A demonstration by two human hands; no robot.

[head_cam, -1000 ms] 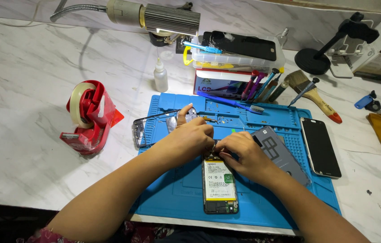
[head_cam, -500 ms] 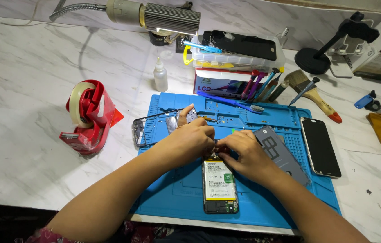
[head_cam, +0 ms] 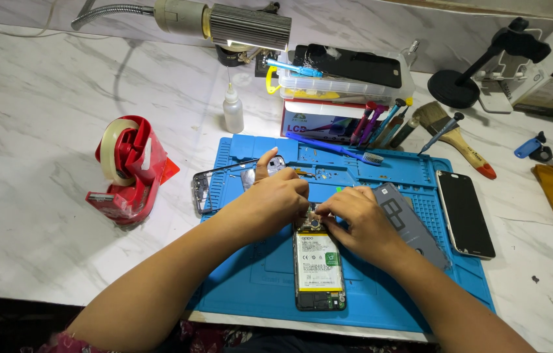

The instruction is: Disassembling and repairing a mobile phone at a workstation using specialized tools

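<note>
Blue mat (head_cam: 250,287) is carrying an opened phone (head_cam: 319,268), its long axis running from the person toward the back of the bench (head_cam: 41,163), top end lying under both hands. Left hand (head_cam: 275,202) and right hand (head_cam: 358,219) are curling their fingertips onto that top end from either side, equally near; whether they are pinching anything I cannot tell. Open mat is lying near the phone's lower end, a grey cover (head_cam: 410,225) crowding the right.

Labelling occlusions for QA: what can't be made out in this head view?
- Top of the opened phone: covered by the left hand and right hand.
- Whatever the fingers pinch: hidden, too small.
- Grey back cover: near end under the right wrist.
- Elbows: cut by bottom edge.
</note>
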